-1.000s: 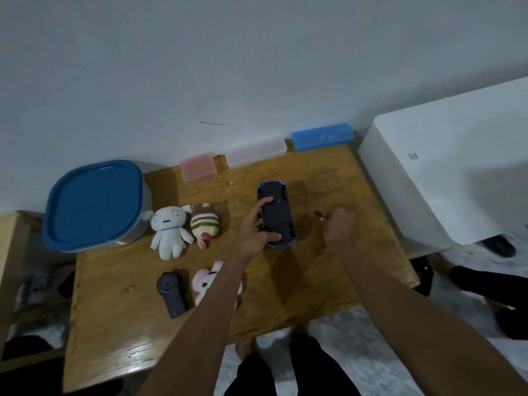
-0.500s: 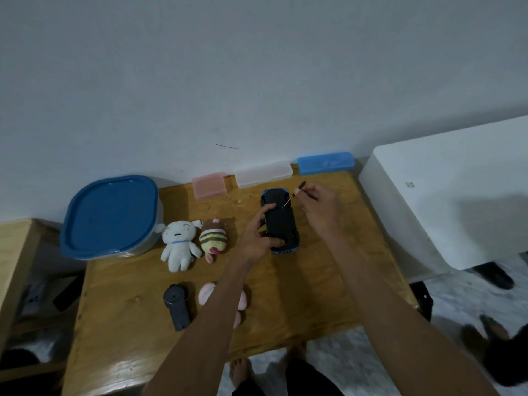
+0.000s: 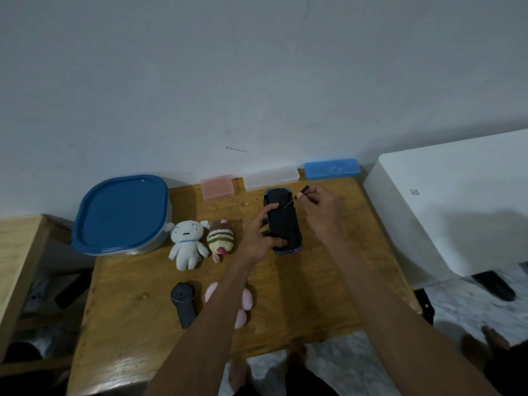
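Black chassis up: left grip [image 3: 258, 235] clasps toy car [image 3: 283, 221] by its left flank. The car lies on the counter [image 3: 300, 281], long axis pointing away. Right grip [image 3: 320, 207] — at the car's far-right end — pinches a screwdriver [image 3: 295, 197], tip slanting left at the chassis.

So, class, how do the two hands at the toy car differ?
The left hand grips the upturned toy car, fingers spread along its side; the right hand pinches a screwdriver, fingers curled. The left hand sits nearer the person, the right farther. Both meet at the car.

The right hand [image 3: 320, 208] has brought the screwdriver [image 3: 299, 194] onto the toy car [image 3: 283, 224].
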Demonstrator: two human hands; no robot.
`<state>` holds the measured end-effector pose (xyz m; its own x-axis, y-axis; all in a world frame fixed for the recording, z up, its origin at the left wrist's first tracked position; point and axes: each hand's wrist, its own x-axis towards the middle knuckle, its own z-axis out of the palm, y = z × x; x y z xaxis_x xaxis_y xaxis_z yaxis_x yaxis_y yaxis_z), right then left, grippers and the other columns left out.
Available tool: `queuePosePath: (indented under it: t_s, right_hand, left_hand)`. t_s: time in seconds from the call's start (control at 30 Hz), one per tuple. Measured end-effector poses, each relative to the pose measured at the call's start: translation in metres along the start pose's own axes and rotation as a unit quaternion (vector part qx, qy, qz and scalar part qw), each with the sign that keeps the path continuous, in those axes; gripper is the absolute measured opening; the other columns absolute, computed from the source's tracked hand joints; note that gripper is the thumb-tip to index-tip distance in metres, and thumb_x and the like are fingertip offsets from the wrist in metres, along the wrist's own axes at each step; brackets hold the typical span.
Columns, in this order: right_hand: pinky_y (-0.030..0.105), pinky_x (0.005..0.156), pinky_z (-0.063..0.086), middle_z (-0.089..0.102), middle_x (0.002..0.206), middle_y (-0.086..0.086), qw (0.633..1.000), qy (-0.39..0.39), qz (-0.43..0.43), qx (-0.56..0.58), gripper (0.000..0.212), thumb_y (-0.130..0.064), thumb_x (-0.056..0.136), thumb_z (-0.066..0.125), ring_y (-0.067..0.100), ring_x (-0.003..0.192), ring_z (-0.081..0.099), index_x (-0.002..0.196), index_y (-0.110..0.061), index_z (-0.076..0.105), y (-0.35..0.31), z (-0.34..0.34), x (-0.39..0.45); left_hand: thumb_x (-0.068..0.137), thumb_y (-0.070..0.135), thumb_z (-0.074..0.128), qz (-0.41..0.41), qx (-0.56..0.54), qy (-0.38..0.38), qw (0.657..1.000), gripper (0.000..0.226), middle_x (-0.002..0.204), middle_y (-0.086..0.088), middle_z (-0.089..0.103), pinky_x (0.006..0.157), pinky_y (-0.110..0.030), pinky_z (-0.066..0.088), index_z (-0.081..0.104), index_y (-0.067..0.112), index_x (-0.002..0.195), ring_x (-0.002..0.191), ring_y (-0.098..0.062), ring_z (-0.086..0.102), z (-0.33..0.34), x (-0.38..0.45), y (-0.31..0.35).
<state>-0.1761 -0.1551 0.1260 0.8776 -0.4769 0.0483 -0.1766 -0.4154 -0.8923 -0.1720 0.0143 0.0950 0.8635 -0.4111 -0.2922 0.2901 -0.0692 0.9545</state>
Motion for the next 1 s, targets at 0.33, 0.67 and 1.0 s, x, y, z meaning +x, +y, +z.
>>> queuePosePath:
  t_s: [0.33,0.67,1.0]
  right_hand:
    - [0.009,0.063,0.048,0.069,0.082,-0.007,1.0,0.0,-0.022,-0.002,0.003,-0.016,0.094,0.068,0.001,0.076,0.065,0.092,-0.017,0.066,-0.005,0.003,-0.002]
    - [0.01,0.064,0.048,0.065,0.091,-0.006,0.985,-0.035,-0.131,-0.108,0.019,-0.019,0.094,0.066,0.005,0.079,0.06,0.113,-0.019,0.065,-0.01,0.005,-0.006]
    - [0.022,0.076,0.056,0.071,0.106,-0.002,0.972,-0.021,-0.211,-0.098,0.022,-0.022,0.099,0.06,0.008,0.093,0.065,0.12,-0.018,0.067,-0.014,0.005,-0.005]
  left_hand:
    - [0.071,-0.02,0.072,0.009,-0.01,-0.003,1.0,0.085,0.134,-0.005,0.052,0.083,-0.039,0.061,0.053,0.033,0.134,0.118,-0.016,0.056,-0.004,-0.003,0.0]
    - [0.07,-0.015,0.077,-0.019,-0.016,-0.004,1.0,0.084,0.132,-0.004,0.054,0.087,-0.054,0.059,0.057,0.042,0.128,0.119,-0.033,0.059,-0.004,-0.005,0.003]
    - [0.068,-0.012,0.079,-0.027,-0.008,-0.009,1.0,0.084,0.132,-0.005,0.056,0.089,-0.055,0.059,0.056,0.039,0.131,0.118,-0.032,0.06,-0.003,-0.006,0.009]
